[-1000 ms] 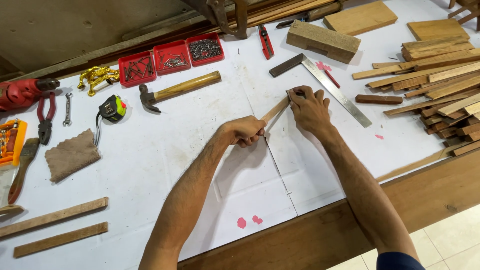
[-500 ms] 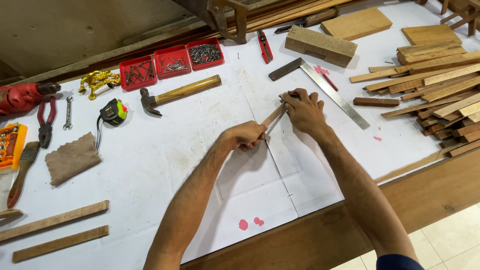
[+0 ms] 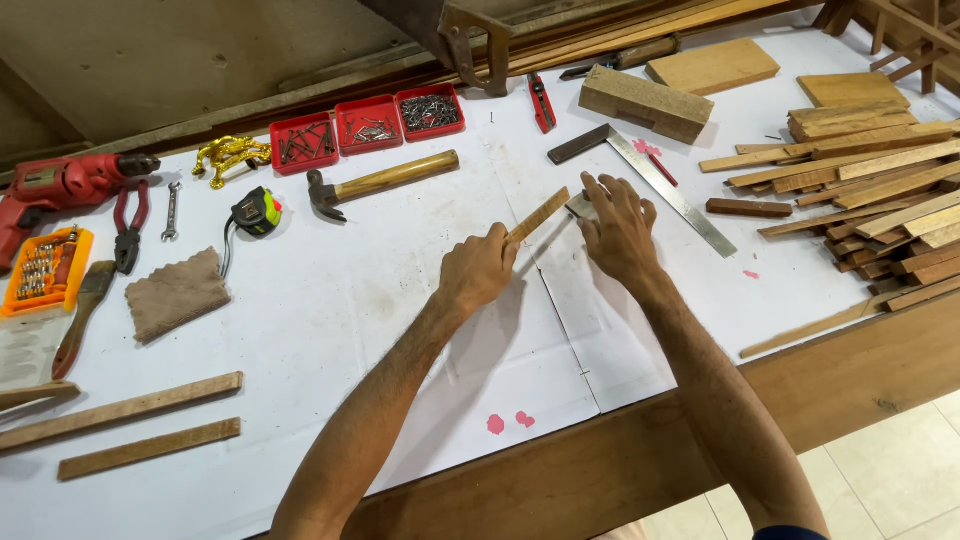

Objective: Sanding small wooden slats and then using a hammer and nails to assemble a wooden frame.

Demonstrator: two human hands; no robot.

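The fingers of the left hand [image 3: 480, 268] are curled around the near end of a thin wooden strip [image 3: 540, 214], which slants up and away toward the far edge of the worktop [image 3: 330, 320]. The fingers of the right hand [image 3: 618, 228] are spread and press down on a small grey piece [image 3: 579, 205] that sits right at the strip's far end; how much of it they grip cannot be told, since the hand covers most of it. Both hands work near the middle of the white-covered worktop, over a seam in the sheet. Just beyond the right hand lies a steel try square [image 3: 655, 180] with a dark handle, and past that a wooden block [image 3: 645, 102] and a red utility knife [image 3: 541, 102]. To the left of the strip, a hammer [image 3: 378, 183] with a wooden handle lies flat, with a tape measure [image 3: 257, 211] beside its head. Along the far edge stand three red trays of nails and screws [image 3: 366, 122], with gold-coloured fittings [image 3: 231, 157] next to them. Toward the left edge are a red drill [image 3: 60, 185], pliers [image 3: 128, 222], a small spanner [image 3: 172, 210], a brown cloth [image 3: 178, 293] and an orange bit case [image 3: 38, 270]. Two wooden battens [image 3: 140, 425] lie at the near left corner, and a stack of wooden offcuts [image 3: 880, 200] fills the right edge.
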